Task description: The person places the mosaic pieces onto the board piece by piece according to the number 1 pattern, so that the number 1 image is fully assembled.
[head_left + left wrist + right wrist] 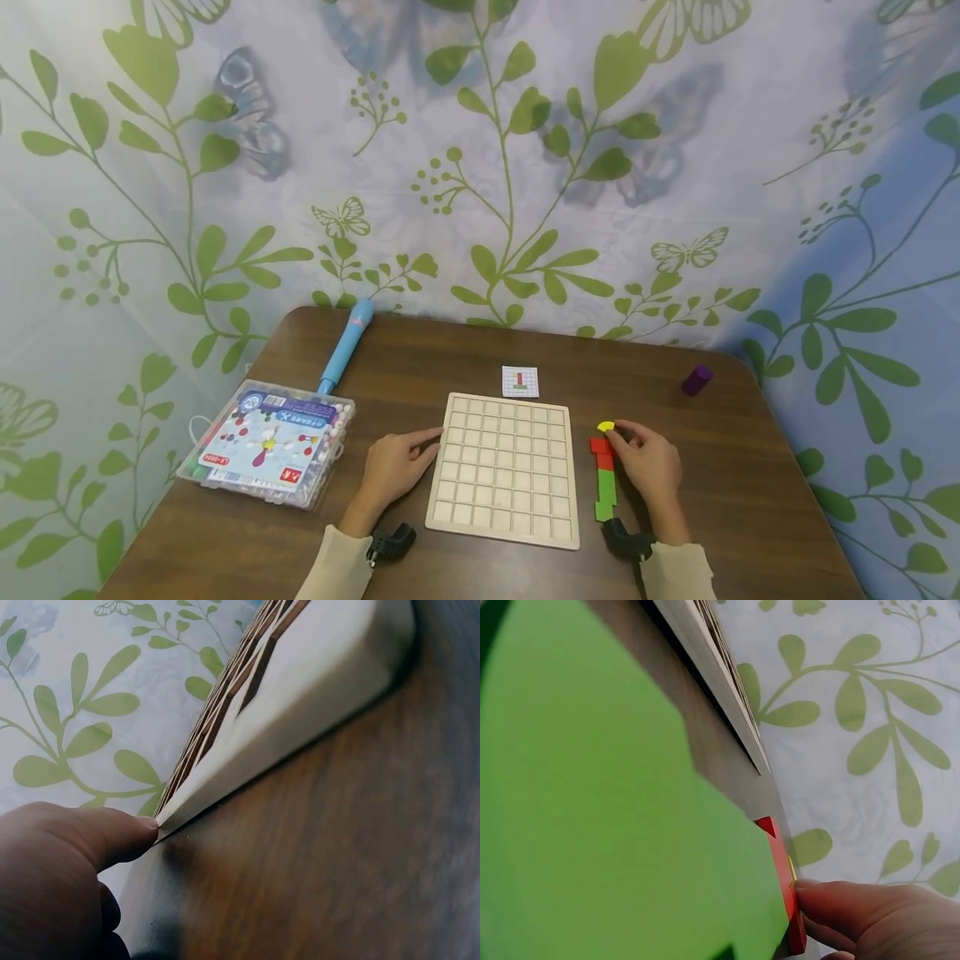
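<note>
A pale wooden grid board [504, 468] with square cells lies on the brown table [420, 358]. My left hand [396, 463] rests at the board's left edge, its fingertip touching the corner of the board [247, 727] in the left wrist view. My right hand [651, 462] lies to the right of the board and its fingertips [832, 904] touch a small yellow piece [606, 427] above a red block [602, 448]. A green block [606, 494] lies in line below the red one and fills the near left of the right wrist view [592, 825].
A small pattern card [520, 381] sits beyond the board. A purple cylinder [697, 379] lies at the far right. At the left are a clear plastic box [268, 442] of small parts and a blue tube-shaped tool [344, 345]. Leaf-print cloth [525, 150] hangs behind.
</note>
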`<state>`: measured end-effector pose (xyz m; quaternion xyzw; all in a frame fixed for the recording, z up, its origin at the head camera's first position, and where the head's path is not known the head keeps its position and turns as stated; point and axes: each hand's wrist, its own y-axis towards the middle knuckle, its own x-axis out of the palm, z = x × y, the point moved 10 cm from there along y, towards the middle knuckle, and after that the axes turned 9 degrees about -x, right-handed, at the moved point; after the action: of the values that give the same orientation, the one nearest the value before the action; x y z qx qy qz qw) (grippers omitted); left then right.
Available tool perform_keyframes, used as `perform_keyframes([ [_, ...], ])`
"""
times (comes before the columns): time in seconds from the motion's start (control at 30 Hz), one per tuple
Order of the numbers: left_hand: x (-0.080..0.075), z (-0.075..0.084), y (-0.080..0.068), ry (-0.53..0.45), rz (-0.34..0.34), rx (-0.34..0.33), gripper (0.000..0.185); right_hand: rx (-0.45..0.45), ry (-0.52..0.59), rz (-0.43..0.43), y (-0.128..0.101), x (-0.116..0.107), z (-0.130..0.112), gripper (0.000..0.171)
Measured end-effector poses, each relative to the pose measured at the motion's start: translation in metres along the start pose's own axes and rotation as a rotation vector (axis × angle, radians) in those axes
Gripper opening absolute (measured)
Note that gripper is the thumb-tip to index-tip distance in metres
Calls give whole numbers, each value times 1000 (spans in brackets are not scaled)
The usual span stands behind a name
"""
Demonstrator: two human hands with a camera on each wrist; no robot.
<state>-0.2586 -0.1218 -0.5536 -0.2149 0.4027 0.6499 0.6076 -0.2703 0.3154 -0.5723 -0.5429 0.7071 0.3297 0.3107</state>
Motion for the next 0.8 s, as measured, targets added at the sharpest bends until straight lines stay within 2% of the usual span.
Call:
perform_keyframes([
  [0.2,1,-2,0,11,-25,-26,29,5,3,-5,1,0,1,45],
  [0.6,1,1,1,13,-13,-6,30,15,5,-70,6,2,3,51],
  [0.8,0,1,1,13,-7,-4,30,-8,-17,-30,3,0,0,49],
])
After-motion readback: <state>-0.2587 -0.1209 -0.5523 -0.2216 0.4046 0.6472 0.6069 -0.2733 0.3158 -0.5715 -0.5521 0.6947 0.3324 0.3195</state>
